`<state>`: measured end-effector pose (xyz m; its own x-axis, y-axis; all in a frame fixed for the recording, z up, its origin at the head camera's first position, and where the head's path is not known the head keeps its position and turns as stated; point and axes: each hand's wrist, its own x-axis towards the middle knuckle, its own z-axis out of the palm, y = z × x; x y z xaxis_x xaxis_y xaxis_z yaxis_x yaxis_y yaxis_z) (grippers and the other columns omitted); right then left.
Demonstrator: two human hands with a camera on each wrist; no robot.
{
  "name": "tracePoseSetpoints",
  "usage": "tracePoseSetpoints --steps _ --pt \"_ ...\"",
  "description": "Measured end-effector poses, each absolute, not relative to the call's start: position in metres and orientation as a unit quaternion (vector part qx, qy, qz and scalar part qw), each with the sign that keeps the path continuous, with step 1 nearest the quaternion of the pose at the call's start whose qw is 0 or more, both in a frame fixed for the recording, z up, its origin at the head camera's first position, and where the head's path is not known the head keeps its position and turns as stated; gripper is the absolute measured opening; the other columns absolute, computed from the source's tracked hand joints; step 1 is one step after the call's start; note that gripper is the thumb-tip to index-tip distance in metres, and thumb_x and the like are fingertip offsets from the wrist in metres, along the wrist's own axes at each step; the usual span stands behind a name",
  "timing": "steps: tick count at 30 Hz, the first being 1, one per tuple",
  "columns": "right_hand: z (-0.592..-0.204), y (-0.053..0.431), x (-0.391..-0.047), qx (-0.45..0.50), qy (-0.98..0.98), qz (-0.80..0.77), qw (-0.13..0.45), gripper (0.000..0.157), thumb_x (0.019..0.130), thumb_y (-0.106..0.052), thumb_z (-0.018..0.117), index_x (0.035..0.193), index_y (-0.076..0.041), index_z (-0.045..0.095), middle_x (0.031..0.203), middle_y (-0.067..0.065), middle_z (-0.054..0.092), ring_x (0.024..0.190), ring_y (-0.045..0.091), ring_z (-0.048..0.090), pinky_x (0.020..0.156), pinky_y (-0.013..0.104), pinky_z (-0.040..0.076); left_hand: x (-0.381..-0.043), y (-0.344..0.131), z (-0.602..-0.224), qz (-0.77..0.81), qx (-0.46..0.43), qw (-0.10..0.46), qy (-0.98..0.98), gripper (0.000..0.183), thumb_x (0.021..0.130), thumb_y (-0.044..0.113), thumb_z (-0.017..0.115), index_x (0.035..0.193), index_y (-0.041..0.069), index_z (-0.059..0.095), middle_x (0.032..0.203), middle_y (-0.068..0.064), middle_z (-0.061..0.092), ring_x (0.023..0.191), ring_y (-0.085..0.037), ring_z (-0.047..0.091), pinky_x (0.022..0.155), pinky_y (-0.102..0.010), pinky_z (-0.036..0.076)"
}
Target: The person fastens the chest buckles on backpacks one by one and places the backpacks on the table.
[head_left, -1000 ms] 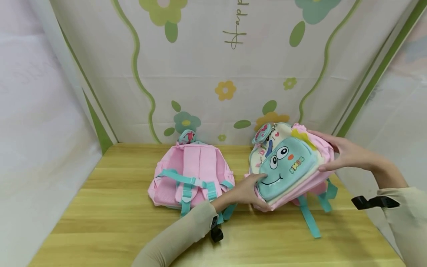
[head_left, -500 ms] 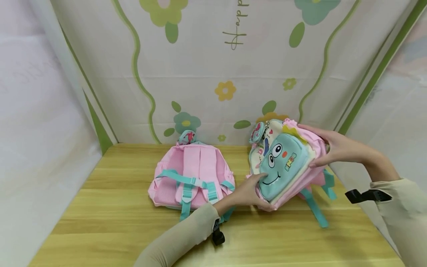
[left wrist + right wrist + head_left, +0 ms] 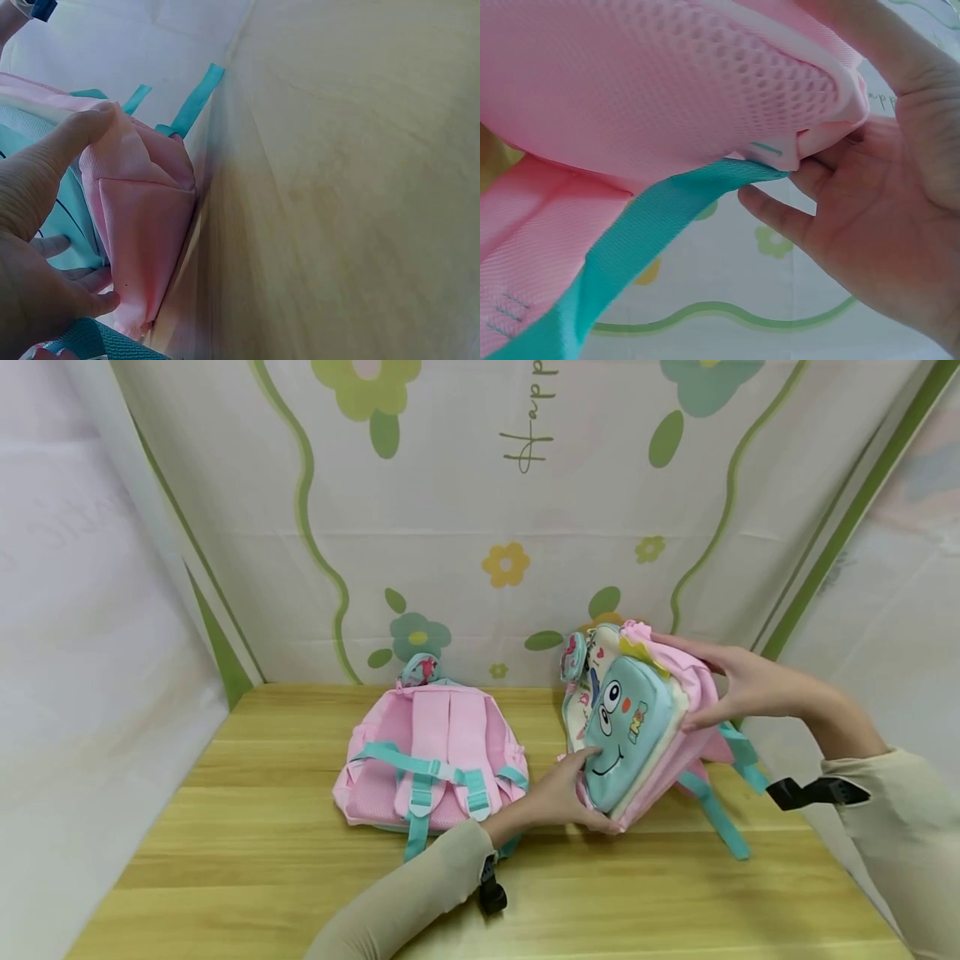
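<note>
A small pink backpack (image 3: 633,718) with a teal smiling-face front pocket tilts over the right part of the table. My left hand (image 3: 558,797) grips its lower left corner; in the left wrist view the thumb lies on the pink side panel (image 3: 142,217) and fingers reach the front. The upper right end is held by my right hand (image 3: 750,687), thumb on the side. From the right wrist, I see the mesh back panel (image 3: 727,82) and a teal strap (image 3: 645,225) by the fingertips. A round teal pouch (image 3: 573,657) hangs at the backpack's left.
A second pink backpack (image 3: 450,727) lies to the left, its shoulder straps and teal webbing facing up. My left forearm crosses in front of its lower right edge. Flower-printed cloth (image 3: 442,527) walls the wooden table (image 3: 247,827) at the back and sides.
My right hand has moved left and slightly up, turning the backpack so its face pocket points more to the left. Its teal straps have swung right. The left hand stays almost still.
</note>
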<state>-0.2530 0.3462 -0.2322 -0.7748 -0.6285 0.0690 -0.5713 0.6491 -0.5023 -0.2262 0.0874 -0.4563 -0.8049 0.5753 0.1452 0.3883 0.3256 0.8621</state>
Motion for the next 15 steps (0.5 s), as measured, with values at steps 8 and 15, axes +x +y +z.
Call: tracePoseSetpoints --steps 8,15 --pt "-0.236 0.339 -0.251 -0.296 0.921 -0.251 0.026 0.109 0.068 -0.016 0.096 0.159 -0.03 0.037 0.138 -0.003 0.055 0.108 0.002 0.058 0.085 0.015 0.05 -0.226 0.086 -0.459 0.512 0.298 0.099 0.799 0.119 0.067 0.037 0.097 0.161 0.017 0.028 0.158 -0.002 0.041 0.14 -0.014 0.045 0.114 -0.028 0.039" --pt "-0.24 0.331 -0.252 -0.287 0.925 -0.248 0.007 0.105 0.068 -0.019 0.096 0.157 -0.031 0.04 0.137 -0.002 0.059 0.108 0.001 0.059 0.086 0.015 0.049 -0.224 0.082 -0.454 0.514 0.308 0.111 0.793 0.118 0.069 0.033 0.096 0.161 0.013 0.024 0.159 -0.006 0.04 0.141 -0.014 0.043 0.116 -0.029 0.038"
